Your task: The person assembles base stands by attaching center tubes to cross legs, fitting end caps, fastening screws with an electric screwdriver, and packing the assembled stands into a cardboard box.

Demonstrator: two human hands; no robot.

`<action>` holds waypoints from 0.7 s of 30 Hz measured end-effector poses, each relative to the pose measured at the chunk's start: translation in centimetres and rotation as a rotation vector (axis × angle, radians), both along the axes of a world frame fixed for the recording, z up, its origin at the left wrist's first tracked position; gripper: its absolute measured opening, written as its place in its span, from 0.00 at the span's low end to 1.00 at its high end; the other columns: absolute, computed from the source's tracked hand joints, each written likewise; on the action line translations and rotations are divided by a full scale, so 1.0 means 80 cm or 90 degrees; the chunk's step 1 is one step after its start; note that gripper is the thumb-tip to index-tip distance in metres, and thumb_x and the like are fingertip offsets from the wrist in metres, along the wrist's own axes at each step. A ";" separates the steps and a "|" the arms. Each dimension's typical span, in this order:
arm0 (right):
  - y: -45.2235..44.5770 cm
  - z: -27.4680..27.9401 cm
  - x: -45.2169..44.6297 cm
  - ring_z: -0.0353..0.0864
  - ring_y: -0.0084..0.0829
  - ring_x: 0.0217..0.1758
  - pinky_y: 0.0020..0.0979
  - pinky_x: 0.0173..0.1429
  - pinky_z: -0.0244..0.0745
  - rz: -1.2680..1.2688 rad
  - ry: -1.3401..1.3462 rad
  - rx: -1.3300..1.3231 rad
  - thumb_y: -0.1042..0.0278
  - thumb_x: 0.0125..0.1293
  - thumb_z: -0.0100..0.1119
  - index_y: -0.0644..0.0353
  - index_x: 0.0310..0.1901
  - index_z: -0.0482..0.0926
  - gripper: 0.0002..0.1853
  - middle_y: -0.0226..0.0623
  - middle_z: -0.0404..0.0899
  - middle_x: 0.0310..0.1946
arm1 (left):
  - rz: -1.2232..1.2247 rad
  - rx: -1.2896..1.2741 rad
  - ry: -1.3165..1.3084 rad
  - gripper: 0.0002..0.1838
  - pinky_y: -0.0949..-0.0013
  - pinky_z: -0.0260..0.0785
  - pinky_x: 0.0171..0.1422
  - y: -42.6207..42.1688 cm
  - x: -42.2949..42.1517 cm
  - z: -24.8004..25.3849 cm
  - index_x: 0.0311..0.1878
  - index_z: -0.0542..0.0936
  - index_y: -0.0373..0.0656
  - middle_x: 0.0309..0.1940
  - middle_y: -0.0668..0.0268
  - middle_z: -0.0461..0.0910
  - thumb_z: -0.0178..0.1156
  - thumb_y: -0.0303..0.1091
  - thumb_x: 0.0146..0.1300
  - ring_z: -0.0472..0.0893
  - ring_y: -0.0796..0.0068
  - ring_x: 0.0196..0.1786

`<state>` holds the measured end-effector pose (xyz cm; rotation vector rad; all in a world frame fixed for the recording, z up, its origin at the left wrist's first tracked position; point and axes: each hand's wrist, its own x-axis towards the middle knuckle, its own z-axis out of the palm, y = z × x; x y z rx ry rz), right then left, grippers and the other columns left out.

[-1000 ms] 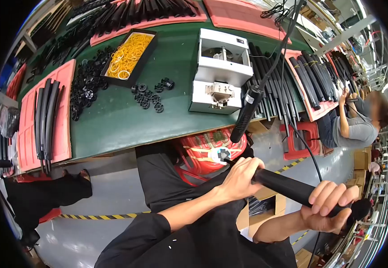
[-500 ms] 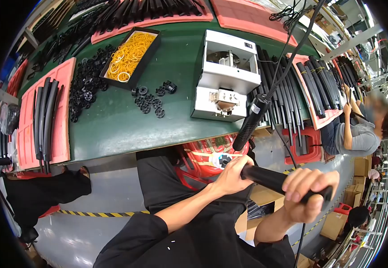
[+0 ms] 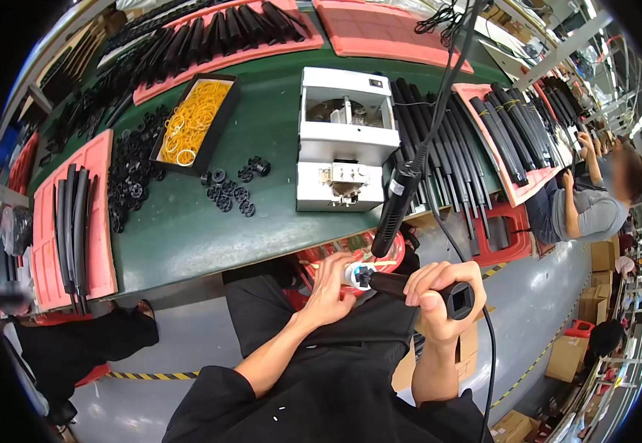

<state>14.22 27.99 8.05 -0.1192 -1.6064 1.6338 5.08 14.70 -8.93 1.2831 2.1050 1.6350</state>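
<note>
My right hand (image 3: 445, 292) is wrapped round a black tube (image 3: 391, 284), whose open end points toward me. The tube's far end meets a small white and black fitting (image 3: 361, 276) above my lap. My left hand (image 3: 328, 288) is beside that fitting, its fingers close to the white rim; whether they grip it is hard to make out. Just above the tube hangs a black electric screwdriver (image 3: 397, 207) on a cable. A red stool (image 3: 393, 255) with tape on it shows behind my hands.
The green table (image 3: 181, 255) bears a white machine (image 3: 342, 140), a box of yellow rubber bands (image 3: 197, 122), small black wheels (image 3: 226, 193) and black tubes (image 3: 446, 148). A person (image 3: 591, 196) sits at the right; another person's dark-clothed legs (image 3: 88, 343) show at the left.
My left hand has let go of the tube and moved left beside the white fitting. My right hand has brought the tube left and upward, turning its open end toward me.
</note>
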 end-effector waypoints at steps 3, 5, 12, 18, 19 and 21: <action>0.002 0.000 0.002 0.76 0.32 0.23 0.30 0.34 0.78 0.003 -0.004 0.000 0.84 0.53 0.68 0.63 0.40 0.71 0.17 0.42 0.81 0.23 | 0.013 0.034 0.030 0.31 0.58 0.75 0.57 -0.003 -0.005 0.005 0.66 0.70 0.39 0.54 0.54 0.79 0.64 0.24 0.57 0.80 0.55 0.50; -0.001 0.000 0.004 0.77 0.31 0.23 0.30 0.34 0.78 -0.006 -0.009 -0.002 0.84 0.52 0.69 0.63 0.40 0.71 0.17 0.41 0.81 0.23 | 0.037 0.046 0.022 0.29 0.60 0.75 0.54 0.009 -0.008 0.043 0.65 0.71 0.38 0.52 0.54 0.79 0.65 0.25 0.58 0.81 0.56 0.48; -0.003 -0.001 0.007 0.76 0.31 0.21 0.30 0.31 0.77 -0.034 -0.038 0.077 0.80 0.58 0.69 0.61 0.40 0.69 0.15 0.41 0.78 0.21 | 0.138 -0.093 0.001 0.22 0.63 0.77 0.43 0.088 -0.016 0.105 0.61 0.76 0.36 0.44 0.55 0.81 0.67 0.29 0.66 0.81 0.60 0.37; 0.007 -0.009 0.013 0.75 0.31 0.20 0.30 0.30 0.76 -0.043 -0.025 0.116 0.80 0.59 0.68 0.62 0.40 0.69 0.15 0.41 0.77 0.21 | 0.086 -0.150 -0.001 0.16 0.56 0.78 0.42 0.129 -0.012 0.106 0.57 0.76 0.34 0.42 0.53 0.81 0.63 0.28 0.68 0.83 0.50 0.35; 0.007 -0.009 0.015 0.75 0.31 0.20 0.30 0.30 0.76 -0.044 -0.025 0.115 0.80 0.59 0.68 0.62 0.40 0.69 0.15 0.41 0.77 0.21 | 0.086 -0.151 0.000 0.16 0.56 0.78 0.42 0.127 -0.011 0.104 0.57 0.76 0.34 0.42 0.53 0.81 0.63 0.28 0.68 0.83 0.50 0.35; 0.005 -0.007 0.016 0.75 0.31 0.20 0.30 0.30 0.77 -0.041 -0.029 0.106 0.80 0.58 0.68 0.62 0.40 0.69 0.15 0.41 0.77 0.21 | 0.058 -0.042 -0.028 0.17 0.57 0.78 0.43 0.117 -0.011 0.099 0.58 0.76 0.35 0.42 0.55 0.81 0.62 0.26 0.67 0.83 0.52 0.36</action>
